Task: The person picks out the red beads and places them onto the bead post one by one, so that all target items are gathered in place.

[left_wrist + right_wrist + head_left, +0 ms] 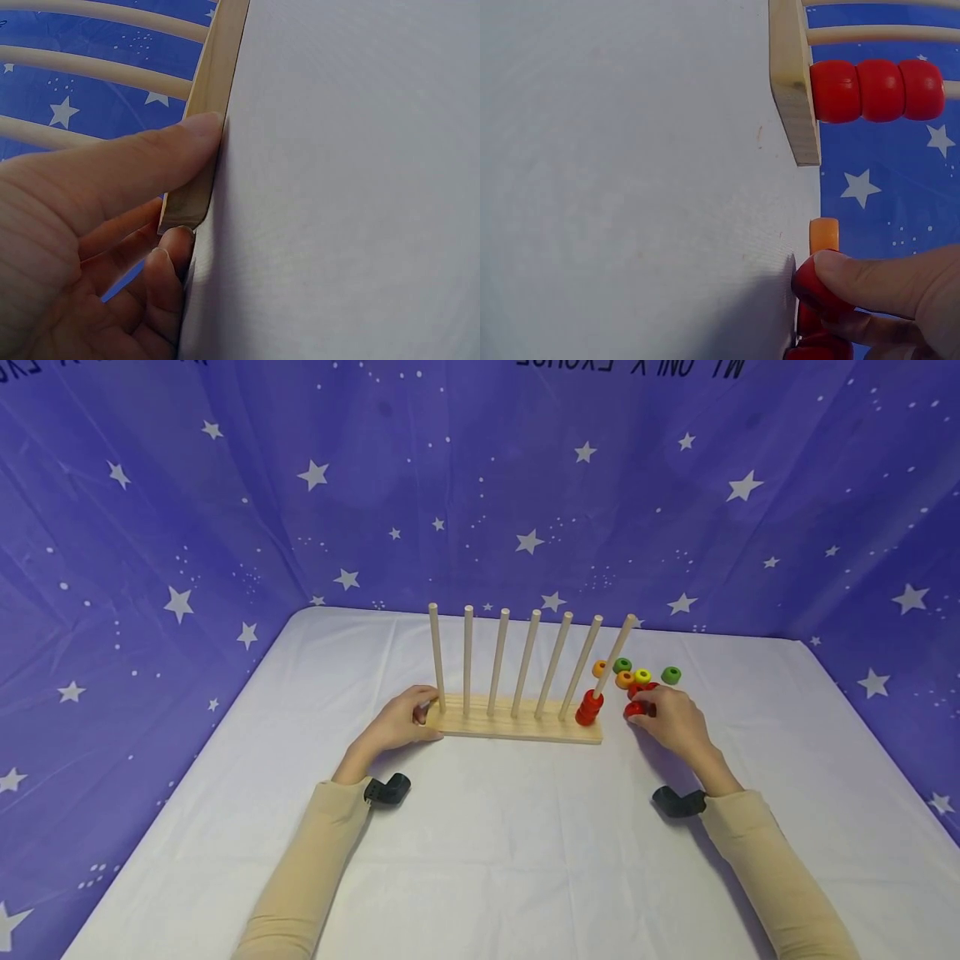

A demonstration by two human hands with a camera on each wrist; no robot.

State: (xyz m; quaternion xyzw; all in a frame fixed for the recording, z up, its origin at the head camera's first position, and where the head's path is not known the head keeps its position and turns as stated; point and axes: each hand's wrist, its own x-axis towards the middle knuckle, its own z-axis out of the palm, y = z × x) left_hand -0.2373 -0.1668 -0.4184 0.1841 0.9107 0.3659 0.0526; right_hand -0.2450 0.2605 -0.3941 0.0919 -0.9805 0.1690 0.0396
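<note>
A wooden peg stand [517, 727] with a row of upright pegs stands on the white table. Three red beads [877, 91] are stacked on its rightmost peg. My left hand [397, 722] holds the left end of the base, the thumb along the front edge and the fingers around the end. Right of the stand, my right hand [675, 722] pinches a red bead [819, 289] between thumb and fingers, low over the cloth. More red beads [821, 347] lie right beside those fingers, partly hidden by the hand in the head view.
Behind the right hand lie loose beads: a yellow bead [642, 677], two orange, one an orange bead [625, 680], and two green, one a green bead [671, 675]. A starry blue curtain [480, 485] hangs behind the white-covered table [510, 860].
</note>
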